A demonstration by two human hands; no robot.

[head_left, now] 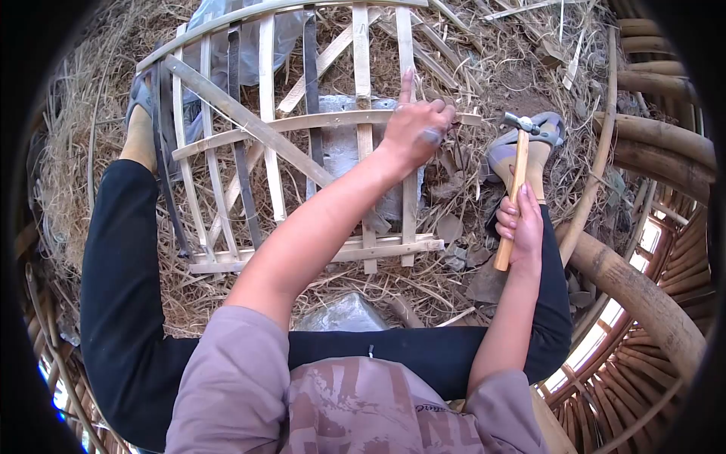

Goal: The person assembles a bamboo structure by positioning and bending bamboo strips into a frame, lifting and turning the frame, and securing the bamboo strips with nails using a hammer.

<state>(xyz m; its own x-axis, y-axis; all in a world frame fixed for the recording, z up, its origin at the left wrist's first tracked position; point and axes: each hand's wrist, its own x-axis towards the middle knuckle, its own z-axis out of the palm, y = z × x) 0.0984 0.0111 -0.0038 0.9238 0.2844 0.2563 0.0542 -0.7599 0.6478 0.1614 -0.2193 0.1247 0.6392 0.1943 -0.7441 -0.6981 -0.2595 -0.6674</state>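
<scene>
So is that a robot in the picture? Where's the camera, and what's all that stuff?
No robot here: it's a person working with two bare hands. There's just one picture, from a camera worn on the person's head, looking forward and down. Below is straw-covered ground. Over it you see a frame made of crossing wooden strips, some pale, some dark, with a grey block behind part of it. The left hand is at the frame's curved middle strip; I can't tell whether it pinches anything small. The right hand holds a hammer by its wooden handle.
</scene>
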